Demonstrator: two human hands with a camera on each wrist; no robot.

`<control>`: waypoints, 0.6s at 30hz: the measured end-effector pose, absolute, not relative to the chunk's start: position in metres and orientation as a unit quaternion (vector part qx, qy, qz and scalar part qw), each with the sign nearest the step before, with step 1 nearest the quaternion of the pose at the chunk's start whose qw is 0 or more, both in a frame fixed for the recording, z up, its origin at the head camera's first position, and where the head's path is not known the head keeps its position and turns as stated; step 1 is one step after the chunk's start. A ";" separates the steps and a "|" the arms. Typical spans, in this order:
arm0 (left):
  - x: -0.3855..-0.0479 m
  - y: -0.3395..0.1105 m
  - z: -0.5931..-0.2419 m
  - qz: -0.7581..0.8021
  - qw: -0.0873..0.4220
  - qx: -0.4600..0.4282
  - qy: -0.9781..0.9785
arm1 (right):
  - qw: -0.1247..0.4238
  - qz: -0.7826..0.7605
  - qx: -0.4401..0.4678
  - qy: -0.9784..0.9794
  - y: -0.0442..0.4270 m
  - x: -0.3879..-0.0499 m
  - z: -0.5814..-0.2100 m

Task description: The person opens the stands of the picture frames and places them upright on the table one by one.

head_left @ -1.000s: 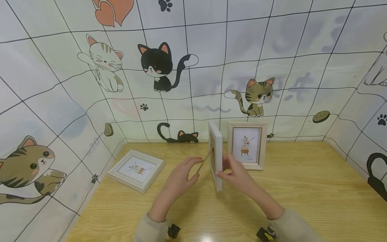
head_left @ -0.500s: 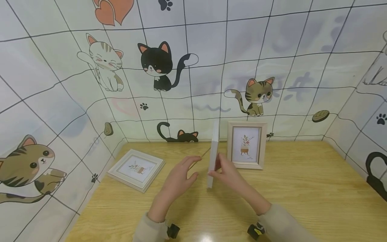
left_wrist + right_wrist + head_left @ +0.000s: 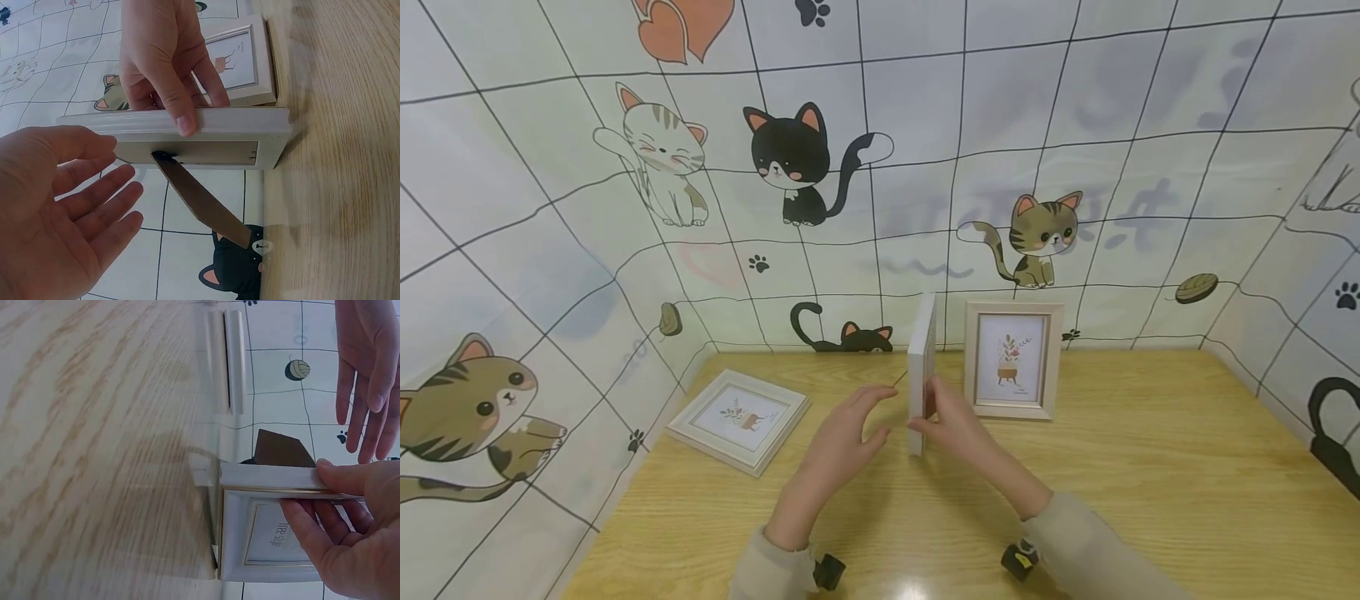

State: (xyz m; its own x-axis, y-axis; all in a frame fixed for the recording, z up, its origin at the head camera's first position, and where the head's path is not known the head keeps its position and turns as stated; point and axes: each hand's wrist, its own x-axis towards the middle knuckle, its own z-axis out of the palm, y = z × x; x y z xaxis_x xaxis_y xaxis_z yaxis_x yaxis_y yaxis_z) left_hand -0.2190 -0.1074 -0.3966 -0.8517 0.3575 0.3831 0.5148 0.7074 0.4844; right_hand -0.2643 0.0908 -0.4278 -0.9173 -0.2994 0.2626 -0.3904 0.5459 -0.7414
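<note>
A white picture frame (image 3: 917, 375) stands nearly edge-on in the middle of the wooden table. My right hand (image 3: 958, 425) grips it by the near side edge, thumb on the edge and fingers against the front. From its back a brown stand leg (image 3: 203, 203) sticks out, plain in the left wrist view. My left hand (image 3: 850, 429) hovers to the left, fingers loosely bent and holding nothing, close to the leg. Part of the printed card (image 3: 278, 531) shows in the right wrist view; the fingers hide the rest.
To the right behind, a beige picture frame (image 3: 1015, 360) with a plant print stands upright. A white picture frame (image 3: 737, 421) lies face up on the left. The table (image 3: 1150, 467) meets a cat-patterned wall covering (image 3: 917, 167) at the back.
The held picture frame has turned, its back swinging out of the head view, and shifted slightly left with my right hand. My left hand has barely moved.
</note>
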 end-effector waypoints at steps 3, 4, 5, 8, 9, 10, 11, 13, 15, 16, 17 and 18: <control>-0.219 -0.108 -0.397 -0.304 0.129 -0.234 -0.914 | 0.050 0.436 0.196 -0.877 0.089 -0.265 -0.431; -0.219 -0.108 -0.397 -0.303 0.130 -0.233 -0.915 | 0.050 0.436 0.195 -0.877 0.089 -0.265 -0.431; -0.219 -0.109 -0.396 -0.304 0.129 -0.232 -0.915 | 0.053 0.434 0.197 -0.878 0.088 -0.265 -0.432; -0.219 -0.110 -0.396 -0.310 0.128 -0.224 -0.915 | 0.057 0.425 0.200 -0.881 0.087 -0.265 -0.433; -0.219 -0.110 -0.396 -0.310 0.128 -0.220 -0.916 | 0.057 0.422 0.200 -0.883 0.086 -0.265 -0.433; -0.219 -0.111 -0.396 -0.310 0.130 -0.219 -0.916 | 0.057 0.418 0.200 -0.884 0.086 -0.266 -0.433; -0.219 -0.112 -0.396 -0.312 0.129 -0.216 -0.916 | 0.055 0.417 0.199 -0.885 0.086 -0.266 -0.433; -0.219 -0.113 -0.397 -0.309 0.132 -0.211 -0.918 | 0.046 0.417 0.194 -0.887 0.086 -0.266 -0.433; -0.220 -0.115 -0.399 -0.306 0.132 -0.206 -0.920 | 0.040 0.417 0.195 -0.887 0.087 -0.266 -0.432; -0.220 -0.116 -0.400 -0.305 0.133 -0.204 -0.921 | 0.037 0.418 0.195 -0.887 0.087 -0.266 -0.432; -0.220 -0.117 -0.401 -0.306 0.132 -0.201 -0.921 | 0.035 0.416 0.197 -0.887 0.088 -0.266 -0.432; -0.220 -0.118 -0.402 -0.305 0.131 -0.197 -0.922 | 0.033 0.415 0.199 -0.887 0.089 -0.266 -0.432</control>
State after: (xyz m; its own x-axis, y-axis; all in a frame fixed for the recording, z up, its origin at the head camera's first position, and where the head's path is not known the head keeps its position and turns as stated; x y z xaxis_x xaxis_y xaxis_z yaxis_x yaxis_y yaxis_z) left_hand -0.2204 -0.1176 -0.4015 -0.8876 0.2837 0.3629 0.4441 0.7360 0.5109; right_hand -0.2662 0.0888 -0.4317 -0.9187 -0.3254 0.2239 -0.3804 0.5763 -0.7233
